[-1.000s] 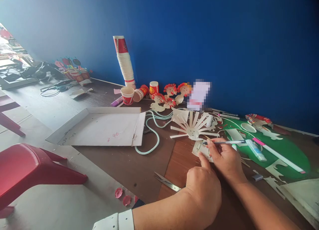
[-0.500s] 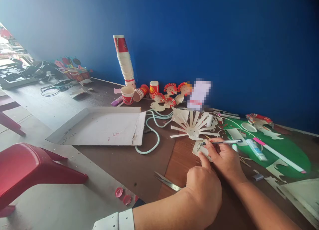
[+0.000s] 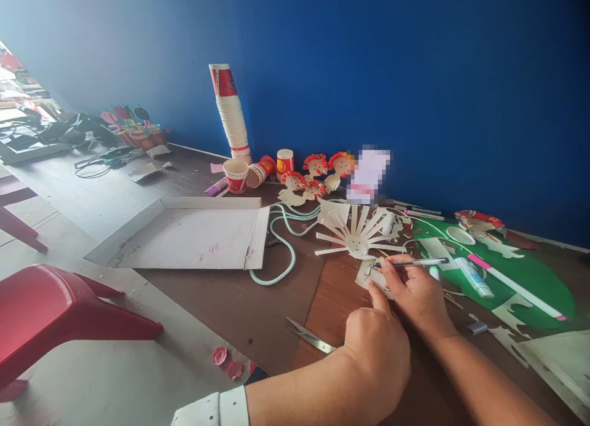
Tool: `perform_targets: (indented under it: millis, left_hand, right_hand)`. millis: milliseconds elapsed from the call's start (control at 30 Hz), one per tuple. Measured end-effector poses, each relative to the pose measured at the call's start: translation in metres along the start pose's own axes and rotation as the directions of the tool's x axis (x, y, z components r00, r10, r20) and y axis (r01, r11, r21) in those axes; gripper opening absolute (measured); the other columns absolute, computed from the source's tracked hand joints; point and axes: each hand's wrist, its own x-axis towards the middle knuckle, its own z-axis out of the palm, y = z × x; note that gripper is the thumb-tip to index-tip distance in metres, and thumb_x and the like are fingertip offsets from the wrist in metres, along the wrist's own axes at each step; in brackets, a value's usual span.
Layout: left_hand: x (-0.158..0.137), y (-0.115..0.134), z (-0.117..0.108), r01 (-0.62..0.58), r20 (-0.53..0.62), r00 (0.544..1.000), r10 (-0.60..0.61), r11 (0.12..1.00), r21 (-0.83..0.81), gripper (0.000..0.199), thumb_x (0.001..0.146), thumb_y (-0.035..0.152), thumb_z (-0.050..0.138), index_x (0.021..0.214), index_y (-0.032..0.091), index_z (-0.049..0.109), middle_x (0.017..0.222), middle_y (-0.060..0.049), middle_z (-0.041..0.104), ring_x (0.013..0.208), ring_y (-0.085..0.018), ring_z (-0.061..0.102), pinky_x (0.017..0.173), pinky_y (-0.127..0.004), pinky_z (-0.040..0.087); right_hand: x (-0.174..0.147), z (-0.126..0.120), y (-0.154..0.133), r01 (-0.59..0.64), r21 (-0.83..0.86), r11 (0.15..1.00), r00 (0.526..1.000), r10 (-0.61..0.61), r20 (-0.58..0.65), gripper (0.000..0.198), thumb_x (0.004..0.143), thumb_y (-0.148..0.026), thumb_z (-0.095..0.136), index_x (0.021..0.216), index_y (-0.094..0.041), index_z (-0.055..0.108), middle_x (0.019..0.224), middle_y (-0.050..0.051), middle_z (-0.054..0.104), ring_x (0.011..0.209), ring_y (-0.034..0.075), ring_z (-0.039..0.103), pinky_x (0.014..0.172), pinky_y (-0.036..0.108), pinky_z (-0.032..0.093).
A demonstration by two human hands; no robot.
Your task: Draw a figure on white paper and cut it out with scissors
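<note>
Gripping a pen (image 3: 421, 262): right fingers (image 3: 395, 281); touching paper (image 3: 363, 274): left fingers (image 3: 378, 297).

Scissors (image 3: 311, 337) lie left of my left hand (image 3: 378, 347), paper (image 3: 364, 273) under its fingertip, a tube (image 3: 474, 278) right of my right hand (image 3: 421, 303), a paper cutout (image 3: 357, 244) beyond both.

A tilting stack of paper cups (image 3: 233, 123) rises before a blue wall (image 3: 415, 75), behind a shallow white cardboard tray (image 3: 184, 232) bearing pink scribbles. A pale green cord (image 3: 294, 254) loops beside the tray on the tabletop (image 3: 221, 303); at left, a red plastic stool (image 3: 50, 309) stands on the floor (image 3: 120, 377).
</note>
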Motion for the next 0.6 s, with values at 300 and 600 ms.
perform_targets:
  millis: [300,600]
  left_hand:
    - [-0.0003,-0.0009,-0.0018,0.011,-0.016,1.0,-0.01,1.0,0.014,0.054,0.082,0.031,0.05,0.13,0.008,0.049,0.133,-0.031,0.043,0.067,-0.018,0.064,0.048,-0.023,0.046]
    - [-0.0014,-0.0011,-0.0007,0.018,-0.019,1.0,-0.017,1.0,0.014,0.049,0.085,0.027,0.044,0.129,0.006,0.05,0.136,-0.031,0.041,0.067,-0.015,0.064,0.048,-0.021,0.045]
  right_hand:
    - [0.0008,0.0,0.0025,-0.022,-0.015,1.0,1.0,0.022,0.003,0.029,0.084,-0.048,0.05,0.082,-0.021,0.06,0.063,0.004,0.069,0.058,0.021,0.065,0.053,0.029,0.046]
    - [0.0006,-0.0002,-0.0003,-0.059,0.009,0.998,0.998,0.059,0.002,0.032,0.083,-0.051,0.049,0.083,-0.021,0.06,0.062,0.005,0.068,0.057,0.022,0.065,0.051,0.03,0.047]
